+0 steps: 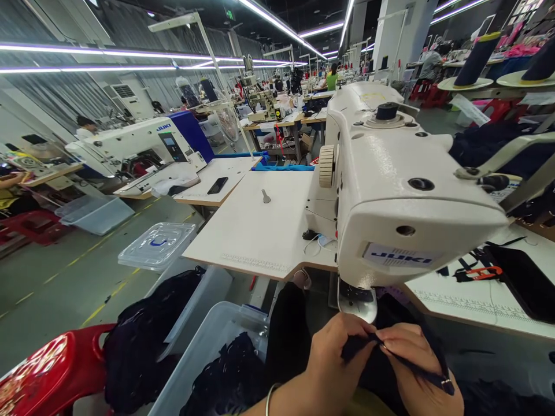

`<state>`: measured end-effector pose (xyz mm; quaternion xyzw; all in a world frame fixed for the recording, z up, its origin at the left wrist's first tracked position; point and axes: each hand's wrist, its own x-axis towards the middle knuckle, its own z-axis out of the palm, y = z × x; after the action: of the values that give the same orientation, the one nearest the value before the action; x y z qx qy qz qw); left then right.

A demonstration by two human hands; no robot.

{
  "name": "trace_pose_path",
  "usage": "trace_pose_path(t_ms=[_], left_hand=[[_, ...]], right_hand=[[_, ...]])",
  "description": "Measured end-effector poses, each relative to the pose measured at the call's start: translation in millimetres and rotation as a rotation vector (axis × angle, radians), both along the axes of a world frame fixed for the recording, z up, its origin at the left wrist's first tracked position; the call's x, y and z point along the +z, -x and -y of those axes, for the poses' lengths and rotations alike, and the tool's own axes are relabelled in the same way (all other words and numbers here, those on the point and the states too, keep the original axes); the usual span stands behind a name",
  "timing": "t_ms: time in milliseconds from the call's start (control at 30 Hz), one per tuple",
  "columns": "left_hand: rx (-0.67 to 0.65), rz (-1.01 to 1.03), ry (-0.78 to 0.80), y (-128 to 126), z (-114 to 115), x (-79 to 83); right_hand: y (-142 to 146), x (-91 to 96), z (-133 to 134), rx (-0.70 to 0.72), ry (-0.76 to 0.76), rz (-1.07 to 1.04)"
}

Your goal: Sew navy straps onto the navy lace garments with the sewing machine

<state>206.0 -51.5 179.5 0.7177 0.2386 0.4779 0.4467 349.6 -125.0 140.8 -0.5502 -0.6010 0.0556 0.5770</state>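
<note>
Dark strap [417, 371] slants; its long axis drops toward lower right.

Nearest sewing machine [411, 156]: "JUKI" in blue capitals on the pale nameplate [401, 255] at its end, clear from where I stand; the finer print around the name is too small for me.
Blue-and-white machine [130, 136] across the way: "JUKI" again, blue lettering on its white arm, just above the control panel [172, 147], whose display I can't make out.
Left tabletop [225, 231]: a printed ruler scale [255, 262] along the front edge, its figures too fine to read.
Right tabletop [427, 283]: another such scale [472, 305], equally unreadable.
Ceiling: a small green sign [228, 14], wording illegible.
</note>
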Motion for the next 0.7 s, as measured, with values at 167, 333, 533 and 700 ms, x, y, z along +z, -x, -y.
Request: trace_pose_path(t_ms=[167, 333, 533, 700], left_hand=[[-0.02, 0.002, 0.034, 1.8, 2.4, -7.0], [-0.019, -0.123, 0.231, 4.8, 4.2, -5.9], [0.084, -0.244, 0.471, 4.4, 3.7, -4.8], [0.125, -0.215, 0.458, 2.9, -2.4, -8.0]], right_hand=[[-0.1, 5.5, 0.8, -0.03, 0.057, 0.128], [-2.4, 19.7, -6.2, 0.022, 0.092, 0.072], [-8.8, 22.8, -19.9, 0.017, 0.25, 0.154], [-9.0, 16.5, -31.0, 0.01, 0.313, 0.185]])
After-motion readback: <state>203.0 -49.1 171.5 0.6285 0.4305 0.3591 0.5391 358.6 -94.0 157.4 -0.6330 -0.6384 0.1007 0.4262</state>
